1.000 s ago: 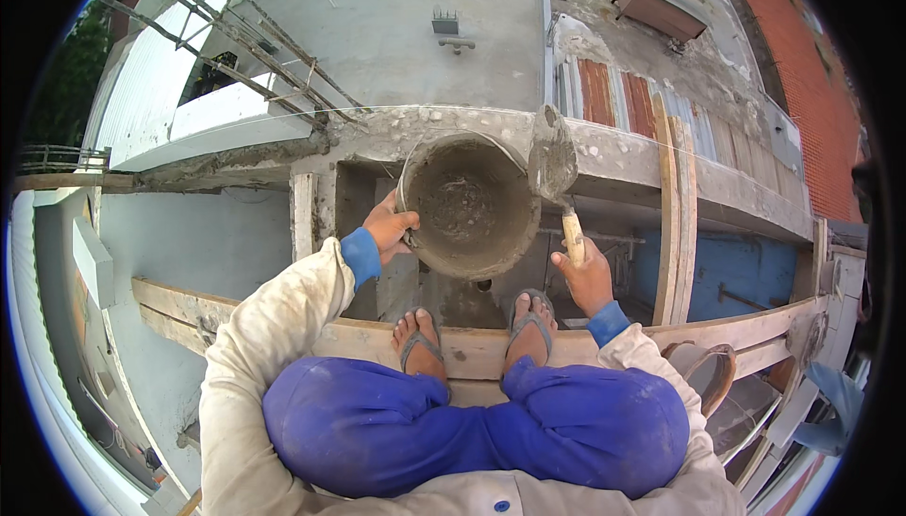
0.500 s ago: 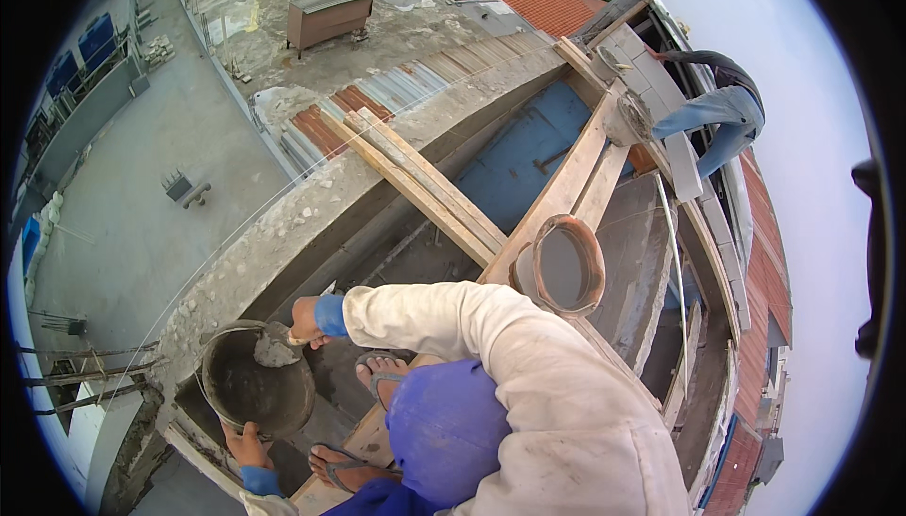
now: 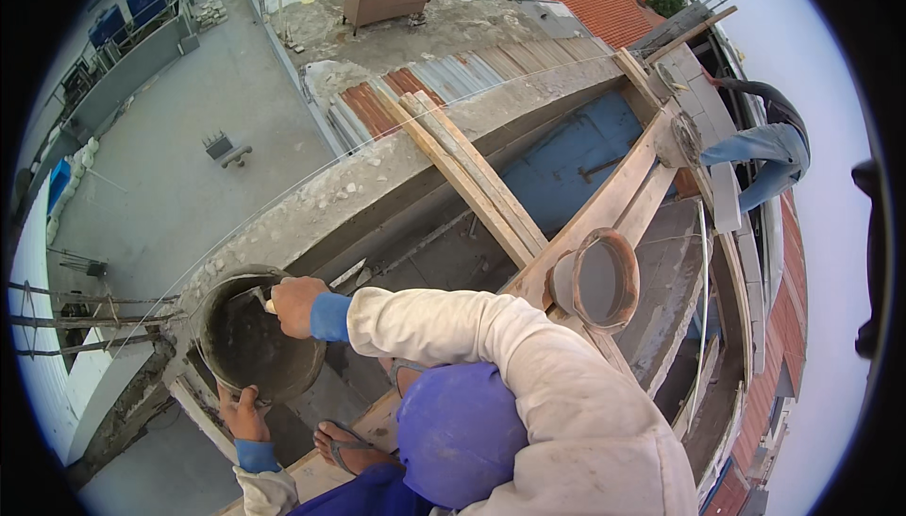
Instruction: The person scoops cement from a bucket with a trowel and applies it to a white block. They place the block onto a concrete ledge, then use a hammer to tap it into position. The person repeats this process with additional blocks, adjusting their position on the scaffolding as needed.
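A round mortar bucket point(image 3: 311, 365) stands at the lower left by the concrete ledge, its inside dark with wet grey mortar point(image 3: 250, 346). My right hand point(image 3: 296, 307) is closed round the handle of a trowel point(image 3: 259, 297); the blade dips inside the bucket near its far rim and is partly hidden. At the near side, my left hand point(image 3: 243, 412) grips the bucket's rim, thumb toward the inside. Both sleeves are off-white with blue cuffs. My feet in flip-flops point(image 3: 349, 447) rest on a wooden plank beside the bucket.
A second bucket point(image 3: 634, 299) with grey liquid stands on the planks point(image 3: 604, 181) to the right. Two timber beams point(image 3: 472, 176) span the gap beside the concrete ledge point(image 3: 377, 171). A string runs along the ledge. Another person point(image 3: 764, 143) bends over blocks at the far right.
My right hand has moved from the bucket's right rim to over its far part, taking the mortar-laden trowel blade inside. The left hand stays on the rim. The whole view has shifted.
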A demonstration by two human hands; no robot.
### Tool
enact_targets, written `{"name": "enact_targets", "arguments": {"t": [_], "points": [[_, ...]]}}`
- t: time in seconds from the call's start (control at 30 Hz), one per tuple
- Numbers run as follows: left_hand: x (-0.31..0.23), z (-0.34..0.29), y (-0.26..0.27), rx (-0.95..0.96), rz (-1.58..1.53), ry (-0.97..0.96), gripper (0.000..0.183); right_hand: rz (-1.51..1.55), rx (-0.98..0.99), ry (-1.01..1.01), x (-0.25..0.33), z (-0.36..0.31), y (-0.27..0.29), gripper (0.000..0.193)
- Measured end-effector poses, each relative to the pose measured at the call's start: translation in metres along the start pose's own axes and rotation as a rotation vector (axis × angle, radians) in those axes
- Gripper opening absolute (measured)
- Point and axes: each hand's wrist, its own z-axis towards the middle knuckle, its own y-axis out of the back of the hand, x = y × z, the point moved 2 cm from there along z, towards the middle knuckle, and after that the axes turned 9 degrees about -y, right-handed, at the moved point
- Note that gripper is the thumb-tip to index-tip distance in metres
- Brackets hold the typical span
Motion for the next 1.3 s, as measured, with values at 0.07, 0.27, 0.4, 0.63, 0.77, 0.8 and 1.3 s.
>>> {"name": "enact_targets", "arguments": {"t": [0.07,0.27,0.4,0.63,0.77,0.8,1.3], "points": [[-0.005,0.007,-0.001,0.054,0.012,-0.092,0.071,0.049,0.112,0.139,0.012,-0.008,-0.017,0.036],[-0.026,0.005,0.028,-0.08,0.311,-0.13,0.071,-0.392,0.218,0.512,0.039,-0.038,0.001,0.047],[-0.04,-0.01,0.028,-0.143,0.109,-0.11,0.069,-0.26,-0.239,0.421,0.074,-0.041,0.018,0.04],[-0.076,-0.024,0.06,-0.241,0.143,-0.16,0.061,-0.491,0.083,0.663,0.108,-0.034,0.002,0.046],[-0.076,-0.041,0.068,-0.24,0.327,-0.126,0.063,-0.116,-0.141,0.749,0.125,-0.037,0.005,0.029],[-0.078,-0.04,0.069,-0.237,0.308,-0.176,0.063,-0.154,-0.021,0.765,0.126,-0.046,-0.004,0.031],[-0.078,-0.07,0.069,-0.386,0.444,-0.28,0.064,-0.172,-0.204,0.867,0.112,-0.03,-0.026,0.056]]}}
